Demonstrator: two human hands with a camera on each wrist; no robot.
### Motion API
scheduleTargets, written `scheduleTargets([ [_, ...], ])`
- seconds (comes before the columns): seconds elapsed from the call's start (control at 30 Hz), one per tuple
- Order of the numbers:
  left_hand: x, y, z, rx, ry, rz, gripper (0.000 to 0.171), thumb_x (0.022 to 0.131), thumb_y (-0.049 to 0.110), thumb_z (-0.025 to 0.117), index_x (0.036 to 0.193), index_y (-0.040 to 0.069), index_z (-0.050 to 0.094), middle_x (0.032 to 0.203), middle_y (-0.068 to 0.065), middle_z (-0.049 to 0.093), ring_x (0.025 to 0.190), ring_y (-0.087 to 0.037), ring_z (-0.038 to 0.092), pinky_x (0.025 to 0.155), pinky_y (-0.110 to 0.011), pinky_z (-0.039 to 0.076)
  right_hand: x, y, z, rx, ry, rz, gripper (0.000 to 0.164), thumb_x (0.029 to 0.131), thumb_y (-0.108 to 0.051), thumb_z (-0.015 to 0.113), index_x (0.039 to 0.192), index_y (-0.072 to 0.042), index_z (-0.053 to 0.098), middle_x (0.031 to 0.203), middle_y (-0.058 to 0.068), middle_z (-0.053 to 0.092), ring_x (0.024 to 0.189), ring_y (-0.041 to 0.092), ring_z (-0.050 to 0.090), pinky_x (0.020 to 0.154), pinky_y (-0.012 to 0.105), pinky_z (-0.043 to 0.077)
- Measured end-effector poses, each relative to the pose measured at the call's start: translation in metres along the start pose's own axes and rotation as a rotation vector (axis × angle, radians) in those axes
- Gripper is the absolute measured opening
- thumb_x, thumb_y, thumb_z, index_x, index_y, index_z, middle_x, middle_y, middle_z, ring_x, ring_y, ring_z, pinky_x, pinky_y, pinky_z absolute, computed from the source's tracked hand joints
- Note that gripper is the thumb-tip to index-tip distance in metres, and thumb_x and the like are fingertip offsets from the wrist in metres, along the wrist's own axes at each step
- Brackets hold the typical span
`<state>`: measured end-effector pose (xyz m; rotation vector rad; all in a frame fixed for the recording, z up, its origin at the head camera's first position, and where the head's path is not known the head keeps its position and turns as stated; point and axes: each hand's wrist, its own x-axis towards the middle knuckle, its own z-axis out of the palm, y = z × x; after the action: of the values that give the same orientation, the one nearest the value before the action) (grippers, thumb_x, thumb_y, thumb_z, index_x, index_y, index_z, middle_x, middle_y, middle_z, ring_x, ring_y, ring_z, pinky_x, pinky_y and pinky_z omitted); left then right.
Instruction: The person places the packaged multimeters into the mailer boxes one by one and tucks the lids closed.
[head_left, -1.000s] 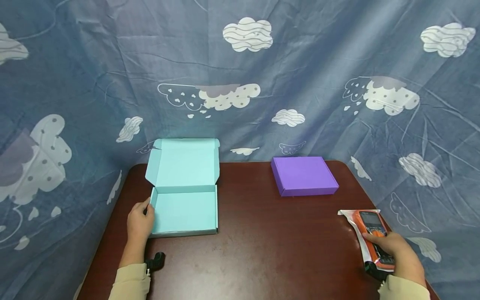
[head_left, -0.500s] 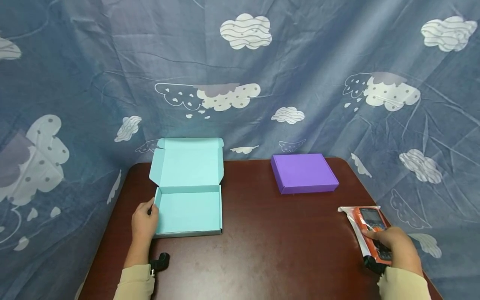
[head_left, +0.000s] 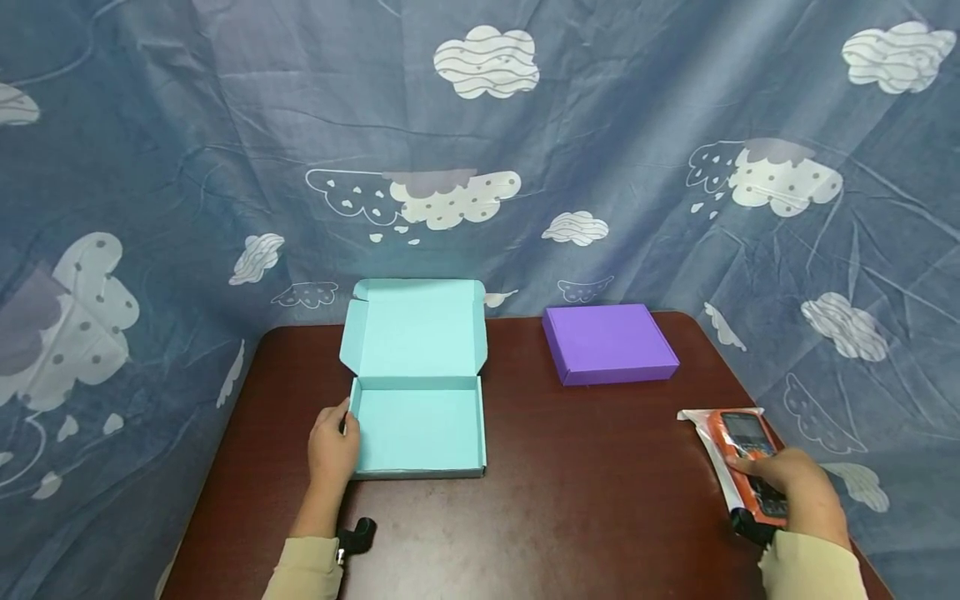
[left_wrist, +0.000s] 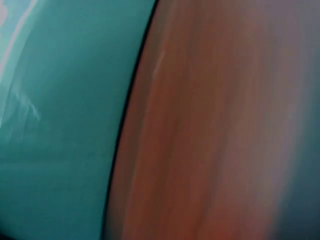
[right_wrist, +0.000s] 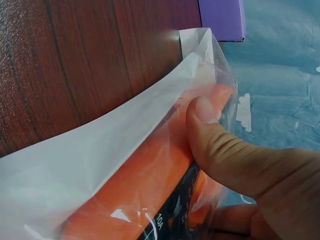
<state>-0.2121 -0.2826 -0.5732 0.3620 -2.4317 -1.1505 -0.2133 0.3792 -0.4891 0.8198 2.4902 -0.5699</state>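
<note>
In the head view an empty turquoise cardboard box [head_left: 418, 429] lies on the table with its lid [head_left: 420, 329] folded back. My left hand [head_left: 333, 446] is at the box's left wall, fingertips holding its edge; the left wrist view is blurred. On the far right my right hand [head_left: 802, 483] grips an orange multimeter [head_left: 720, 433] in a clear bag with a white backing. The right wrist view shows the thumb [right_wrist: 215, 135] pressed on the bagged multimeter [right_wrist: 150, 185], which bears the marking 10A. My other right fingers are mostly hidden beneath it.
A closed purple box [head_left: 611, 343] stands at the back right of the dark brown table [head_left: 570, 500]. Blue curtain [head_left: 637, 167] with cloud prints hangs behind the table and at both sides.
My left hand and the turquoise box have moved to the right together. My right hand stays on the multimeter near the table's right edge, with little movement.
</note>
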Motion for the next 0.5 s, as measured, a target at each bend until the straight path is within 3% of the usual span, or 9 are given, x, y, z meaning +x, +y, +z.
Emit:
scheduleTargets([
  [0.27,-0.022,0.035,0.044,-0.045,-0.003,0.054,0.035,0.1,0.005,0.058,0.132,-0.008,0.064,0.115,-0.024,0.063,0.108,-0.043,0.063,0.09,-0.058,0.05,0.002,0.006,-0.002,0.059,-0.041,-0.045,0.084,0.093,-0.054,0.068,0.105,0.026,0.049,0.083,0.022,0.058,0.073,0.029,0.063,0.071,0.042,0.054],
  [0.5,-0.037,0.058,0.071,-0.097,-0.022,0.073,0.032,0.101,0.004,0.057,0.131,-0.008,0.062,0.12,-0.024,0.059,0.109,-0.044,0.061,0.089,-0.059,0.05,0.006,0.009,-0.002,0.11,-0.089,-0.088,0.075,0.093,-0.055,0.069,0.094,0.018,0.053,0.078,0.018,0.06,0.067,0.026,0.065,0.065,0.039,0.054],
])
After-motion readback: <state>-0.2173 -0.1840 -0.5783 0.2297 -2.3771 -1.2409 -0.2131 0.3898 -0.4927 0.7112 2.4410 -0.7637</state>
